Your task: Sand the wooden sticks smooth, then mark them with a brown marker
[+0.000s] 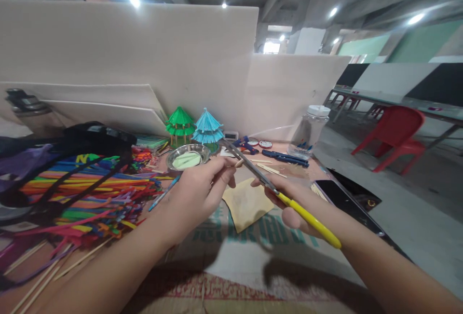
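Note:
My right hand (285, 198) is closed on a pair of scissors (307, 220) with yellow handles, seen nearly edge-on. Its grey blades point up and left, past the fingertips of my left hand (208, 186). That left hand is closed in a pinch on a small tan piece (238, 162) at the blades; its exact kind is too small to tell. Under the two hands lies a square of yellowish paper (249, 205), slightly curled, on a printed cardboard sheet (231, 261). A metal bowl (169, 160) with pale green round pieces stands just beyond my left hand.
Green (180, 123) and blue (207, 126) little pavilion models stand at the back. Colourful pipe cleaners (90, 184) and a black bag (97, 143) fill the left. A blue glue gun (246, 145), dark blue tool (285, 157), clear jar (311, 128) and phone (347, 205) lie right.

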{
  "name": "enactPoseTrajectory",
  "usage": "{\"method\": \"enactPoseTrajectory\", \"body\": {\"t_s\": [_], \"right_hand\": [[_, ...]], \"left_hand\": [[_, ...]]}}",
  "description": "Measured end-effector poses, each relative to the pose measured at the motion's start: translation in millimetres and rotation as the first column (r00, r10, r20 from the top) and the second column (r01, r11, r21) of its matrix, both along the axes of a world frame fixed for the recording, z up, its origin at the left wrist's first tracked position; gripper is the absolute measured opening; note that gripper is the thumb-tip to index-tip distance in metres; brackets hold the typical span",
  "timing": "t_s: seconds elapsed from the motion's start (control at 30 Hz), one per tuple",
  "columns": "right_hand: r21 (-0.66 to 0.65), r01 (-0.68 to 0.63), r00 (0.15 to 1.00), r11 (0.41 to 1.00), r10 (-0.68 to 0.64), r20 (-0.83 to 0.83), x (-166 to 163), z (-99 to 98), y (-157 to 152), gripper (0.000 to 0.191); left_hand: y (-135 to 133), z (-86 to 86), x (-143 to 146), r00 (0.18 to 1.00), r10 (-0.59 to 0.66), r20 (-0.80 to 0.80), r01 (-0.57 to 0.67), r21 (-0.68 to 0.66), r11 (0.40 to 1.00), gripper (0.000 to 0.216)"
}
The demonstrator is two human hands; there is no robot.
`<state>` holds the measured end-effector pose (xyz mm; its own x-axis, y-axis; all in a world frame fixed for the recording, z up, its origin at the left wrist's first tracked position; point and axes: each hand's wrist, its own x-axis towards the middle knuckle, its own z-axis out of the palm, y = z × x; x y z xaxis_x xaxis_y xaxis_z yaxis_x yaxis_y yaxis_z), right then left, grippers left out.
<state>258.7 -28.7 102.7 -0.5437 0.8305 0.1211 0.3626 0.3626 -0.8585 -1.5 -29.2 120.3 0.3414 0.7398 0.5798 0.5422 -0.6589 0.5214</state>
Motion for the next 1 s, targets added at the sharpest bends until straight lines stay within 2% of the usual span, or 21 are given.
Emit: {"method": "enactPoseTrajectory", "body": {"t_s": [0.2, 0.43, 0.67, 0.87, 1.0], "right_hand": [[-0.006, 0.069, 0.998, 0.998, -0.069, -0.006, -2.6, 0.0, 2.8, 0.039], [-0.010, 0.076, 0.996, 0.997, -0.075, 0.049, 0.7, 2.5, 3.2, 0.030], [0.203, 0.075, 0.983, 0.976, -0.106, 0.150, -1.8, 5.7, 2.6, 0.040], [0.311, 0.125, 0.953, 0.942, -0.201, 0.225, -13.7, 18.2, -5.9, 0.026], [0.385, 0.155, 0.940, 0.910, -0.255, 0.225, -14.5, 21.1, -6.1, 0.029]], "left_hand": [[-1.0, 0.2, -1.6, 0.999, 0.030, -0.043, -0.028, 0.053, 0.998, 0.014], [-5.3, 2.1, -2.2, 0.992, 0.058, -0.111, -0.042, 0.145, 0.989, 0.013], [-3.5, 1.0, -1.3, 0.996, 0.046, -0.074, -0.037, 0.122, 0.992, 0.012], [-3.4, -2.4, 0.8, 0.999, 0.043, 0.000, -0.043, 0.025, 0.999, 0.013], [-5.1, -4.6, 2.0, 0.999, 0.024, 0.048, -0.022, -0.034, 0.999, 0.012]]}}
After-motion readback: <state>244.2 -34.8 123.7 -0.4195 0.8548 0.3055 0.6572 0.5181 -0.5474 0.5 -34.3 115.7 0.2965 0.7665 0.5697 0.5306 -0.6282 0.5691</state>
